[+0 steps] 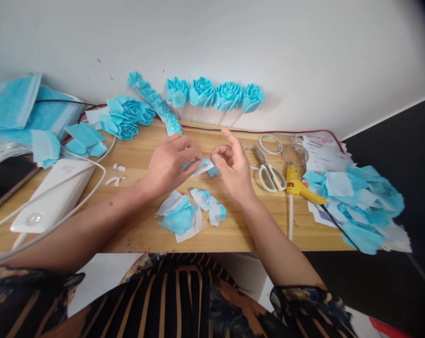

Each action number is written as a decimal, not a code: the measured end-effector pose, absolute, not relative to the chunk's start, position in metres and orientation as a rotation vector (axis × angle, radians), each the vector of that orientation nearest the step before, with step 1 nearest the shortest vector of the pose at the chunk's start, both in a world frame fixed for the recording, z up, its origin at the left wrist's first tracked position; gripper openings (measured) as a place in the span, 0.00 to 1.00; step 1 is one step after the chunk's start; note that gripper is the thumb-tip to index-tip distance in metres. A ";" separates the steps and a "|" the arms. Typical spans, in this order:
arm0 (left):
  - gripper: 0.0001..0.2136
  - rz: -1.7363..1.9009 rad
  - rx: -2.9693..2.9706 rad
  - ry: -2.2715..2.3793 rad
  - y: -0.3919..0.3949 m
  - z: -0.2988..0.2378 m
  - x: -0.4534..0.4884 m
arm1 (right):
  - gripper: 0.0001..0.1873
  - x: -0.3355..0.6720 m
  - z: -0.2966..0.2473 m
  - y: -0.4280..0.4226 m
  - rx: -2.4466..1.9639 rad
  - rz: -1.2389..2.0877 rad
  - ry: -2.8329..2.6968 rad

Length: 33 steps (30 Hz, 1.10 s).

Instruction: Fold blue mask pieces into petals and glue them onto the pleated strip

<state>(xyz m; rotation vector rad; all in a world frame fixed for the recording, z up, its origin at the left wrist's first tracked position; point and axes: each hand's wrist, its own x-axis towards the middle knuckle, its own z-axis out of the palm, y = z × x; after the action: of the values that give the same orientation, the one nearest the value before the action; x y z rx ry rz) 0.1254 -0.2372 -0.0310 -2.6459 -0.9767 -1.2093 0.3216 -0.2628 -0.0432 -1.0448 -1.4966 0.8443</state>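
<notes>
My left hand hovers above the middle of the desk, its fingers curled together. A bit of blue shows behind those fingers; what they hold is mostly hidden. Facing it, my right hand pinches thumb against bent fingers, with the index finger raised; whatever is in the pinch is too small to name. A white and blue fabric piece appears between the hands; I cannot tell whether it is held or lying there. Closer to me lie loose blue and white fabric petals and a smaller cluster of pieces.
Blue fabric roses on stems lean against the wall, beside a ruffled blue strip. Scissors, a tape roll and a yellow glue gun lie right, near piled fabric pieces. A white power bank and cables sit left.
</notes>
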 end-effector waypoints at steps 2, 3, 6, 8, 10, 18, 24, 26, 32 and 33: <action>0.07 -1.242 -2.624 -1.035 -0.237 -0.030 0.125 | 0.27 0.323 -0.043 -0.262 -1.064 0.825 -1.466; 0.07 -1.251 -2.607 -1.073 -0.237 -0.030 0.125 | 0.26 0.323 -0.042 -0.262 -1.078 0.807 -1.455; 0.07 -1.253 -2.568 -1.185 -0.235 -0.029 0.124 | 0.25 0.324 -0.040 -0.264 -1.115 0.744 -1.460; 0.06 -1.265 -2.559 -1.243 -0.235 -0.029 0.123 | 0.26 0.323 -0.037 -0.266 -1.117 0.719 -1.498; 0.06 -1.284 -2.558 -1.282 -0.236 -0.028 0.124 | 0.28 0.320 -0.036 -0.269 -1.110 0.696 -1.556; 0.06 -1.405 -2.730 -1.415 -0.240 -0.023 0.126 | 0.30 0.317 -0.043 -0.267 -1.121 0.632 -1.645; 0.05 -1.647 -2.889 -1.766 -0.235 -0.016 0.124 | 0.29 0.321 -0.042 -0.263 -1.084 0.805 -1.547; 0.05 -1.725 -2.874 -1.844 -0.234 -0.016 0.124 | 0.29 0.322 -0.041 -0.262 -1.079 0.849 -1.519; 0.07 -1.960 -2.880 -1.984 -0.230 -0.019 0.122 | 0.30 0.325 -0.044 -0.259 -1.075 0.939 -1.428; 0.07 -2.001 -2.884 -2.004 -0.230 -0.020 0.122 | 0.29 0.326 -0.045 -0.258 -1.074 0.962 -1.410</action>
<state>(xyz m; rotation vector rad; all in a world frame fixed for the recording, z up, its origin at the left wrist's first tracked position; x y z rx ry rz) 0.1223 -0.2298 -0.0196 -2.8839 -2.0035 -2.0008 0.3257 -0.2581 -0.0448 -1.0737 -1.4098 0.9623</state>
